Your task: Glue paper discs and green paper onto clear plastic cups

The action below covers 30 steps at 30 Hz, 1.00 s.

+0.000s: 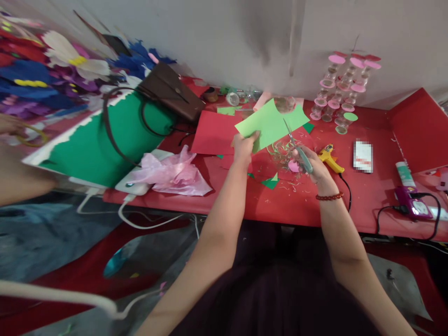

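Note:
My left hand (244,145) pinches the lower left edge of a light green paper sheet (268,125), lifted above the table. The sheet has a curved notch cut into its top edge. In my right hand (312,164) is a pair of scissors (304,158), its handle across my fingers and its blades pointing up at the sheet's right part. Whether the blades touch the paper I cannot tell. Thin paper shavings (285,154) and a pink paper disc (293,165) lie below the scissors. Red paper (215,133) rests behind my left hand.
A yellow glue gun (331,158) with a black cord lies to the right. Stacked clear cups with pink discs (334,88) stand at the back. Left are pink plastic wrap (175,175), a brown bag (171,91) and a green board (94,135). Another person's arm (24,172) enters at far left.

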Each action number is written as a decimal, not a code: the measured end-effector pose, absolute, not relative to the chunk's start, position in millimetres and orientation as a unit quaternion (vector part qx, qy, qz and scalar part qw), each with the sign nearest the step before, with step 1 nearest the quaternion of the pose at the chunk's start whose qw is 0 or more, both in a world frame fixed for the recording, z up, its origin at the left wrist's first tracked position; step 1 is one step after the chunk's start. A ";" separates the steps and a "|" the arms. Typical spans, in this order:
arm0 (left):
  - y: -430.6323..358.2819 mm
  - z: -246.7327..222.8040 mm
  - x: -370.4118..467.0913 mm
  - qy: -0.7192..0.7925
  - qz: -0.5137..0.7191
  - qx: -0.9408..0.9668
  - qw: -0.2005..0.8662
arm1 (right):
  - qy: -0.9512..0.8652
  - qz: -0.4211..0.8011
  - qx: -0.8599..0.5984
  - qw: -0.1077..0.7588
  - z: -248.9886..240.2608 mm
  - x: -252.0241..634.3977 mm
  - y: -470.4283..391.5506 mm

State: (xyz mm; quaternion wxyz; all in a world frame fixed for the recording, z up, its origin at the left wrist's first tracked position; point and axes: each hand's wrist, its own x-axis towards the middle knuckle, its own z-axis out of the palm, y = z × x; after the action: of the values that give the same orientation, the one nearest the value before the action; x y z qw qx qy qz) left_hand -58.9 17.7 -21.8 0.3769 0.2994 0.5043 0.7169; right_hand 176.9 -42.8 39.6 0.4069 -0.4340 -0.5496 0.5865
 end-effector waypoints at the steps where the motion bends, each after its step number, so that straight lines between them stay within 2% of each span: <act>1: 17.5 -21.7 -58.7 0.503 0.716 0.300 0.379 | -0.550 0.587 -0.431 0.408 39.0 177.4 -42.4; 15: 19.1 -21.9 -60.2 0.526 0.708 0.297 0.365 | -0.540 0.571 -0.471 0.401 35.0 180.6 -38.5; 21: 16.1 -16.6 -57.6 0.525 0.711 0.284 0.371 | -0.543 0.551 -0.470 0.425 29.4 176.9 -35.6; 30: 8.0 -12.5 -42.7 0.460 0.690 0.298 0.473 | -0.522 0.562 -0.455 0.452 28.5 176.2 -33.6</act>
State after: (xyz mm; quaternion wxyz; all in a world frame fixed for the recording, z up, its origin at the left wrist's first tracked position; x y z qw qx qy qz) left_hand -42.7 8.0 -12.5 0.4735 0.2976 0.4602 0.6895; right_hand 176.2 -33.6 28.5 0.4524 -0.4546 -0.5222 0.5622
